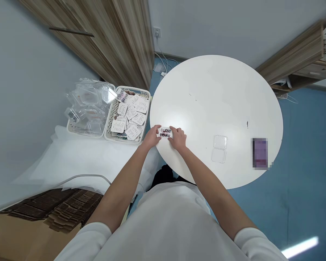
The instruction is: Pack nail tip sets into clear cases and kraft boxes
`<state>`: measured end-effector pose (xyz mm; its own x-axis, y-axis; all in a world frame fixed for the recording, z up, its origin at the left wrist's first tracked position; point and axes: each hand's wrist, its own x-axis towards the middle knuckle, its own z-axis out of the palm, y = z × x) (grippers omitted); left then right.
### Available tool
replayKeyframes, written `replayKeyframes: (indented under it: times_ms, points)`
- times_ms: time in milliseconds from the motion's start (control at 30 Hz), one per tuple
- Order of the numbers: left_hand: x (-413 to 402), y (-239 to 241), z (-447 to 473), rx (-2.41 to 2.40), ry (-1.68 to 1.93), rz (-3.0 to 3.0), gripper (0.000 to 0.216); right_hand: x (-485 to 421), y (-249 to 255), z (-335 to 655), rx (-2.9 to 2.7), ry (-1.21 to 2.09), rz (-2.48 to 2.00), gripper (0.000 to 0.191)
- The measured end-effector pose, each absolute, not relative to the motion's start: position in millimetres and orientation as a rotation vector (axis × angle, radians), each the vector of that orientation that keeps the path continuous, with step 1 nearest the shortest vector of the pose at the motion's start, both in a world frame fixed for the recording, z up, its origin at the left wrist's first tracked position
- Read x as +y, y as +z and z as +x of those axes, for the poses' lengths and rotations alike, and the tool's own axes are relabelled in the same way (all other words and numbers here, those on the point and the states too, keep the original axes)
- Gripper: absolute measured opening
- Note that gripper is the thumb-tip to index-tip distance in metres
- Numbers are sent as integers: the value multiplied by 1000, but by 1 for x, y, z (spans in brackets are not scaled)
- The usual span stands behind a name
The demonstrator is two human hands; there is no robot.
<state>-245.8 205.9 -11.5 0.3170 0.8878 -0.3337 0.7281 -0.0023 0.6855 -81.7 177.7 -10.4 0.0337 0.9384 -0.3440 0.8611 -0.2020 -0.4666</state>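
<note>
At the far left, flattened brown cardboard (57, 210) lies stacked beside a white-covered surface. On that surface stand two pale baskets, one heaped with clear plastic cases (87, 108) and the other full of printed white cards (129, 116).

At the near edge of the round white table (214, 90), a person in a white top holds a small card (165, 132) just above the tabletop. The card carries rows of tiny dark pieces. The left hand (151, 137) pinches its left end, fingers drawn close together, and the right hand (178, 138) pinches its right end the same way. At this size it cannot be told how each fingertip sits.

The card looks thin and very light, likely to flex if squeezed, and the little pieces on its face look delicate and easy to knock loose. The bare short ends, where both hands now grip, seem the safest place to take hold and keep the fingers off the decorated middle.

Further right, an open clear case (219, 148) lies flat on the table, well apart from the hands. A blurred purple object (260, 153) rests near the right rim.
</note>
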Motion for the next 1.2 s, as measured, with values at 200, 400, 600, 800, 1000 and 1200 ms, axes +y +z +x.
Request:
replayKeyframes:
  times_ms: [200, 400, 600, 800, 1000, 1200]
  points:
    - [194, -13, -244, 1455, 359, 1773, 58, 168, -12, -83, -1837, 956, -2032, 57]
    - [182, -8, -235, 1411, 377, 1771, 61, 160, -12, -66, -1796, 1076, -1839, 67]
    - [167, 10, -206, 1309, 384, 1834, 65, 131, 3, -34, -1667, 1100, -1759, 71]
    - [144, 24, -157, 1146, 375, 1885, 63, 85, 22, 15, -1545, 1058, -1804, 67]
    - [116, 33, -97, 1080, 328, 1861, 63, 47, 29, 77, -1502, 997, -1847, 62]
    - [97, 25, -44, 1041, 267, 1860, 63, 25, 23, 137, -1517, 1017, -1864, 60]
